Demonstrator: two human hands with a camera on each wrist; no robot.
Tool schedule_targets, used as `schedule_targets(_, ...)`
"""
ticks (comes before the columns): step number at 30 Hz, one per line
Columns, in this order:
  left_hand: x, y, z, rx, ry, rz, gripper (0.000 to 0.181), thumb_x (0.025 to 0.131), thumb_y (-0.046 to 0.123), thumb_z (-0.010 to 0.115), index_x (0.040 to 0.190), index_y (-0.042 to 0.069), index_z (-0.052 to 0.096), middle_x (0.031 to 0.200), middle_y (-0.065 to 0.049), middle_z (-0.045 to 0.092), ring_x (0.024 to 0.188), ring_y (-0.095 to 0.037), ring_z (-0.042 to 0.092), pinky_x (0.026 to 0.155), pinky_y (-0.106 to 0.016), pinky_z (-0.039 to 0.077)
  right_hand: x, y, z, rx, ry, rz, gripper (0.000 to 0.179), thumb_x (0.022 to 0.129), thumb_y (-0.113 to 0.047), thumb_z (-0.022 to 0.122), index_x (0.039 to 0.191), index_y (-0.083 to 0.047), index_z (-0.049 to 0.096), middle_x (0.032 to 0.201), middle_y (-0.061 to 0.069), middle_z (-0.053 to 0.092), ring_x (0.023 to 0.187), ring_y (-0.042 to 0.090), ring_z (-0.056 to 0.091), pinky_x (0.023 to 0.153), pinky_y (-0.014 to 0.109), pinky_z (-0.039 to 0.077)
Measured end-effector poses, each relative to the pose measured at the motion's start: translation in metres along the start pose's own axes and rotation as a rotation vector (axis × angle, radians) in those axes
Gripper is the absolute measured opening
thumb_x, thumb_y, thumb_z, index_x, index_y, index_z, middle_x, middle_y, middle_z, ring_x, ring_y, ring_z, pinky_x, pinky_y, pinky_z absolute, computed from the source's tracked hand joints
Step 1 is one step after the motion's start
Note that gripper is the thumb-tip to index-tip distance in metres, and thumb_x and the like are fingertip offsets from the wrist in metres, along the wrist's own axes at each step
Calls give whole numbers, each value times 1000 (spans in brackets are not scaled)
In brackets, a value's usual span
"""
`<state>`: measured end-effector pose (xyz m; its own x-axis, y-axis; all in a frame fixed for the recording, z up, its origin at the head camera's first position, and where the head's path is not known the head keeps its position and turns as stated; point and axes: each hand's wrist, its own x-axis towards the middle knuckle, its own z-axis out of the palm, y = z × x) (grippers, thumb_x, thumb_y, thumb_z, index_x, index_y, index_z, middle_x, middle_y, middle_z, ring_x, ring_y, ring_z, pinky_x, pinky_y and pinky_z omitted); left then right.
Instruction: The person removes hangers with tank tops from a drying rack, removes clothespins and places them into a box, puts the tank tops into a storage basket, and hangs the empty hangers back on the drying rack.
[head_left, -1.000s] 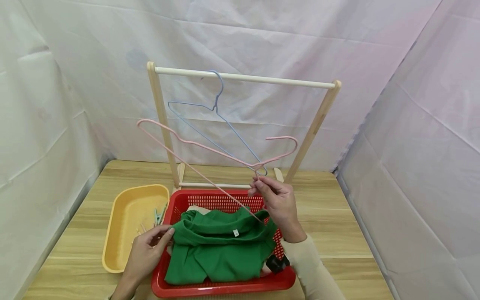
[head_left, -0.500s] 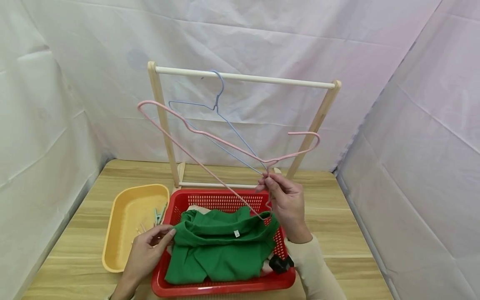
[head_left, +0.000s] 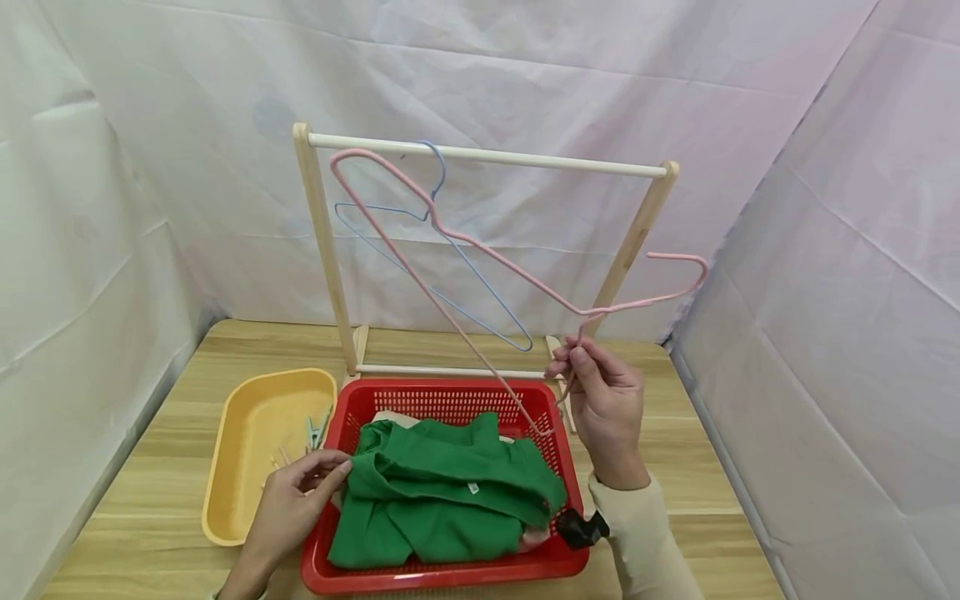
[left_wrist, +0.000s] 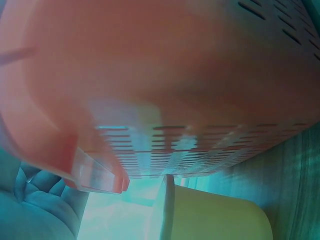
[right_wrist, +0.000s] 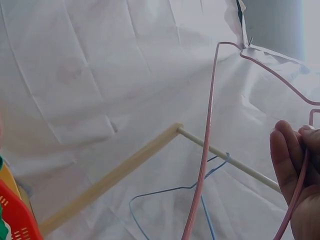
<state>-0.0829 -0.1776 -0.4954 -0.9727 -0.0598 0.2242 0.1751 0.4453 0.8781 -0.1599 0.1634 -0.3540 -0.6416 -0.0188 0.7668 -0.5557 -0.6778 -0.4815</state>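
Observation:
My right hand (head_left: 609, 408) pinches a pink wire hanger (head_left: 510, 265) near the base of its hook, above the right end of the red basket. The hanger is tilted, its hook pointing right and one arm reaching up to the left. Its lower end sits just above the green garment (head_left: 442, 525), apparently apart from it. The garment lies bunched in the basket, a small white tag at its opening. My left hand (head_left: 296, 496) pinches the garment's left edge between thumb and fingers at the basket rim. In the right wrist view the fingers grip the hanger (right_wrist: 207, 125).
The red basket (head_left: 450, 579) stands on the wooden table. A yellow tray (head_left: 247, 433) with clothespins (head_left: 315, 433) lies left of it. Behind stands a rack (head_left: 487, 157) bearing a blue hanger (head_left: 480, 271). A black object (head_left: 579, 529) is by the right sleeve.
My right hand has moved right and the pink hanger has tipped steeper, its lower end leaving the garment's opening. The garment's right side has sagged. My left hand has stayed in place.

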Motion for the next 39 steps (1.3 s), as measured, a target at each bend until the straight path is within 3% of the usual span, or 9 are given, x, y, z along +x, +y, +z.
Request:
schedule_targets(8,0,-1,0,-19,7,8,6,92,9,70,97,6,73,85,-2,72,74,-9,67,66,-19,55,2,-16,-11,-24,62,-36,26,96,15,48,117,17,63,108,23,70,92,27,71,79,34,59)
schedule_targets(18,-1,0,-2,-19,85,-34,9,93,9,70,101,6,74,95,-10,75,78,-6,69,68,-16,55,3,-31,-24,-97,145,-49,24,96,16,47,114,22,61,103,24,71,87,27,73,76,34,59)
schedule_targets(25,-1,-2,-4,8,131,-76,13,93,12,70,104,7,74,95,-9,75,74,-6,67,65,-17,55,2,-34,-28,-112,171,-38,24,96,17,46,113,22,61,99,25,71,80,27,73,75,34,59)
schedule_targets(39,0,-5,-5,99,213,-83,9,92,11,71,100,10,75,91,-3,73,74,-2,61,65,-13,49,0,-42,-40,-120,223,-12,25,96,18,45,114,22,61,98,24,72,78,27,73,74,34,60)
